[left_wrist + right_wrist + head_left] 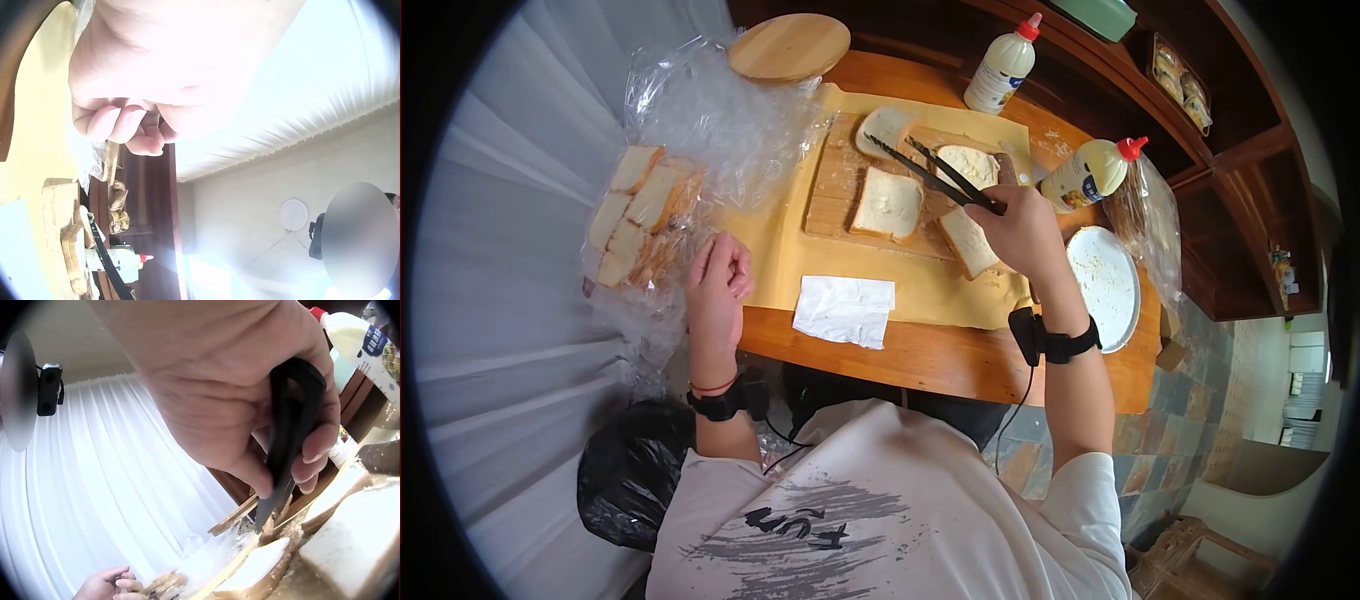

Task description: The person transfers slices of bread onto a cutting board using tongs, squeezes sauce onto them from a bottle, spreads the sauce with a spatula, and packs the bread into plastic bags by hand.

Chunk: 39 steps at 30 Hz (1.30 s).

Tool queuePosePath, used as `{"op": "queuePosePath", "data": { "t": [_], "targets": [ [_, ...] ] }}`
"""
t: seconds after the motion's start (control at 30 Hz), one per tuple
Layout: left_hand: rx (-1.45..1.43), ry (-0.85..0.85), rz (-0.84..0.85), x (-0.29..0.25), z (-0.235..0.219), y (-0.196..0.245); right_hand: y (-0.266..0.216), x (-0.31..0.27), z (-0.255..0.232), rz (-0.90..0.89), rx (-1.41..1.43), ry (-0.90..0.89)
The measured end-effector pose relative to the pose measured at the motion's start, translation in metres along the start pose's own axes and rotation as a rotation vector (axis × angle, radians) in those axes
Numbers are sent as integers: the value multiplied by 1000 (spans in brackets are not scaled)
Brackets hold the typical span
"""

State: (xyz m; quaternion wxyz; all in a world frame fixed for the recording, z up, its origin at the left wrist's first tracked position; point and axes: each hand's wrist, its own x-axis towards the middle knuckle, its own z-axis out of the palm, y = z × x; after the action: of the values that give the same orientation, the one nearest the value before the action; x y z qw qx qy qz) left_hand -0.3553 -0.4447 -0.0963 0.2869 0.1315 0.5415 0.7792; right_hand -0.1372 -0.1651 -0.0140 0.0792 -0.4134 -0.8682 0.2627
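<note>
My right hand (pixel 1020 228) grips a pair of black tongs (pixel 294 419) by the closed end, thumb and fingers around it. The arms of the tongs stand apart in the head view, and one tip overlaps the back-left bread slice (pixel 886 124). Several slices lie on the wooden cutting board (pixel 832 185); a front slice (pixel 887 203) and the back-right slice (pixel 968 166) carry a pale spread. Beneath my right hand lies another slice (pixel 966 244). My left hand (pixel 718 280) hangs loosely curled with nothing in it, beside the bagged bread (pixel 635 215).
Two squeeze bottles with red caps, a back bottle (pixel 1000 72) and a right bottle (pixel 1090 175), stand behind the board. A white round plate (pixel 1105 290) is at right. A folded napkin (pixel 844 310) lies in front, and a round wooden board (pixel 790 47) at back left.
</note>
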Motion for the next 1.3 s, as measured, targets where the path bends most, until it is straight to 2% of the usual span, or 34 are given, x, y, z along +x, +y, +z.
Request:
{"op": "queuePosePath", "data": {
  "t": [0.03, 0.1, 0.13, 0.2, 0.23, 0.43, 0.63, 0.8, 0.83, 0.9, 1.0, 1.03, 1.1, 1.3],
  "targets": [
    [6, -2, 5, -1, 1, 0, -1, -1, 2, 0, 2, 0],
    [13, -4, 9, -2, 1, 0, 0, -5, 5, -58, -116, 153],
    [26, -13, 8, -2, 1, 0, 0, -7, 5, -57, -114, 153],
    [40, -22, 5, -2, 0, 0, 0, -11, 4, -181, -278, 356],
    [32, -26, 7, -2, 0, 0, 0, -11, 1, -181, -278, 356],
    [-6, -20, -4, -2, 3, -2, 0, -15, -8, -192, -319, 282],
    [-16, -27, -12, -3, 3, -3, -1, -12, -4, -155, -276, 75],
    [-8, -25, -19, -5, 2, -2, 0, -4, -4, -78, -81, -39],
    [-11, -30, -16, -5, 2, -3, 2, -4, -1, -79, -81, -39],
    [-13, -35, -12, -5, 1, -3, 8, -2, 7, -124, -53, 103],
    [-8, -38, -5, -6, 3, -1, 7, -4, 14, -186, -77, 187],
    [1, -33, -12, -6, 5, 0, 4, -3, 15, -187, -76, 186],
    [11, -28, -19, -7, 5, 0, -2, -2, 15, -86, -49, 22],
    [-11, -52, -8, -5, 4, -1, 0, -2, 17, -144, -69, -16]
  ]
}}
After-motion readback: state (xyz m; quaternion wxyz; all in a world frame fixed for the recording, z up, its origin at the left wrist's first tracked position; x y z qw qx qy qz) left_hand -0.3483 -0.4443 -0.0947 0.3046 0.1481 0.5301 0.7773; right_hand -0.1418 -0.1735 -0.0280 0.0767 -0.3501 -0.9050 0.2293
